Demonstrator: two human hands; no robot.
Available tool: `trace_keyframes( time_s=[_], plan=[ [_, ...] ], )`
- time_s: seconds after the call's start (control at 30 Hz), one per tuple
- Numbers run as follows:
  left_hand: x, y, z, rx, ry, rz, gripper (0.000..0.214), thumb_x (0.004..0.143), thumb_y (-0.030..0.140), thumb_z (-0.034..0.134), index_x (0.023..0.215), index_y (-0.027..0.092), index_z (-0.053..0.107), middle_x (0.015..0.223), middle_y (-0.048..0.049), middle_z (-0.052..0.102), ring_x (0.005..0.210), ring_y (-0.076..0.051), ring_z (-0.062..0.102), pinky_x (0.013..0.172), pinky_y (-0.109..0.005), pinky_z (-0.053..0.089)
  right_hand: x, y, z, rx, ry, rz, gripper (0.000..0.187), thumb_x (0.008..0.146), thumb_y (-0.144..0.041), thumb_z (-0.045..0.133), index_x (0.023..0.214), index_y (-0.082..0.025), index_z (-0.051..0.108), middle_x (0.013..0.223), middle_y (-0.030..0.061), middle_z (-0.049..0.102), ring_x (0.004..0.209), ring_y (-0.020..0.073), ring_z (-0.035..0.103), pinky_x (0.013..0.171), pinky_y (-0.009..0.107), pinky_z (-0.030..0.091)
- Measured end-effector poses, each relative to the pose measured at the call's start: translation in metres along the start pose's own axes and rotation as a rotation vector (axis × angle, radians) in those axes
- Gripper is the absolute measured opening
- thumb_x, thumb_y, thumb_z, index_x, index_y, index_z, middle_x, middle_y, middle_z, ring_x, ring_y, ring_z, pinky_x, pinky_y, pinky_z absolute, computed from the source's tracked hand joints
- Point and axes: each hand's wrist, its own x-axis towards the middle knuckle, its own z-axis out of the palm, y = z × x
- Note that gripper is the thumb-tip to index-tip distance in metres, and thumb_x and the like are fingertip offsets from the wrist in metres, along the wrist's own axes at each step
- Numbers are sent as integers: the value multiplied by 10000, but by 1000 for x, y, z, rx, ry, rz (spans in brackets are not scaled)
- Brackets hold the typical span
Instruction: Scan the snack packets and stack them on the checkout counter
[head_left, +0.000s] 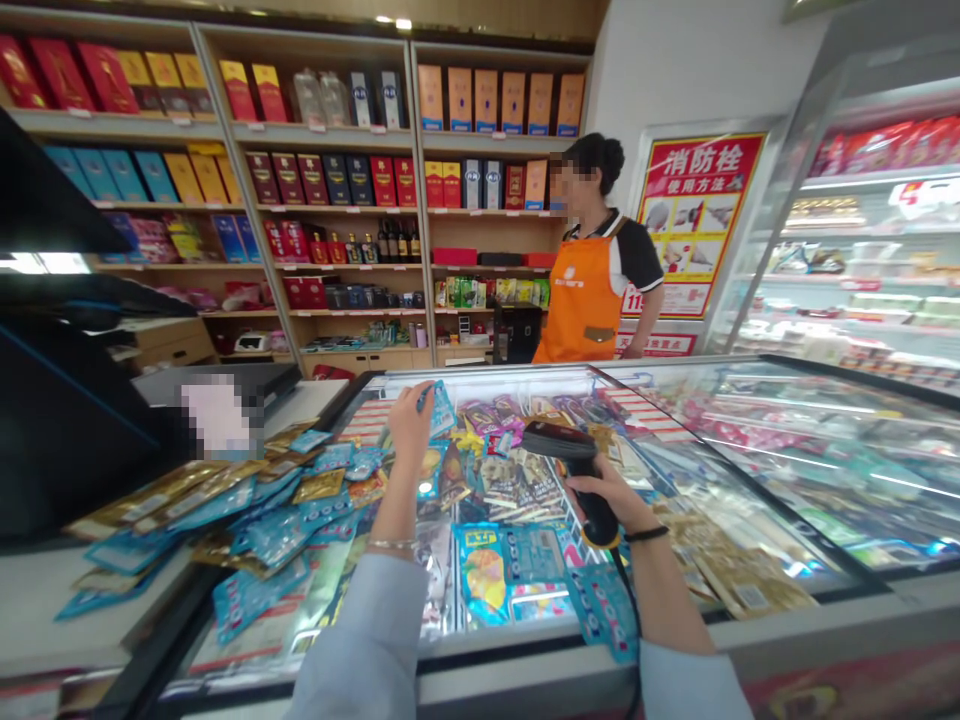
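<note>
I have the left hand [410, 425] up near the middle of the frame, its grip pinching a small blue packet [443, 412] by thumb and fingers, so the packet sits raised above the chest freezer [787, 645]. My right hand [616, 492], right of centre, has its grip wrapped round the handle of a black scanner [559, 441]; the scanner's head points toward the left of the frame, and its cord [625, 585] drops to the bottom edge. A dark band [647, 534] circles the right wrist, and both arms wear pale blue sleeves [369, 632].

At left I see a loose heap of blue and gold packets [281, 535], spread from the white bench [37, 600] onto the freezer's near-left part, many overlapping. Gold packets [739, 560] lie together at lower right on the freezer, to the right of my right forearm. Just below the right hand, at bottom centre, a blue packet [604, 605] lies at the freezer's front edge, beside the cord. Packs in several colours show in the freezer's middle; I cannot tell which are under glass.

Beyond the freezer, upper right of centre, a person in an orange apron [579, 300] stands between shelves [345, 137] of boxes and a red poster [701, 220].
</note>
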Motion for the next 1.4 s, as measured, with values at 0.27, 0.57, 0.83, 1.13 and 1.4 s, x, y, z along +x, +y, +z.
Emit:
trace_keyframes(
  time_s=[0.27,0.57,0.83,1.13,1.4],
  plan=[
    [0,0,-1,-23,13,7,256,901,295,467,1015,218,684,914,-63,660,882,-204,610,811,-299,451,-3,-2,1,-8,-19,7,262,700,-310,737,822,-189,539,494,-40,575,333,125,511,323,216,377],
    [1,-1,0,7,32,8,271,907,306,461,1020,216,690,889,-57,655,832,-193,606,808,-301,454,-5,-4,1,-7,0,0,276,704,-296,723,857,-195,517,490,-45,576,335,126,513,322,213,378],
    [0,-5,3,-39,-11,-17,267,899,291,488,1041,194,692,964,-79,680,930,-211,613,874,-317,444,-5,-7,1,-1,13,29,296,686,-328,722,867,-180,542,506,-33,579,343,124,523,339,219,387],
    [-12,6,-8,-182,-156,-270,317,881,271,519,1175,227,628,953,-36,692,850,-168,618,843,-289,446,-1,-13,19,81,106,-16,276,670,-346,720,858,-195,586,536,-3,580,343,140,525,330,240,390],
    [-2,-52,-101,-269,-134,-563,367,756,272,649,1103,154,629,1000,-89,675,805,-171,628,759,-299,496,18,-10,110,265,-3,-48,222,684,-345,691,822,-197,601,544,-15,567,356,128,526,335,235,418]
  ],
)
